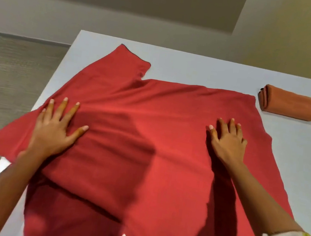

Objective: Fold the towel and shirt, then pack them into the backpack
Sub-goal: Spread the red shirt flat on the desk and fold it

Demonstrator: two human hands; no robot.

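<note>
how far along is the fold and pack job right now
Done: the orange towel lies folded on the white table, near its right edge. In hand: the red shirt lies spread out, left hand and right hand flat on it. Left: folding the shirt, then packing both; no backpack is in view.

We see the shirt (148, 136) spread across the surface (197, 71). On it, our left hand (53, 127) lies at nine o'clock and our right hand (227, 142) at three. The towel (288, 102) sits just beside it at two o'clock.
</note>
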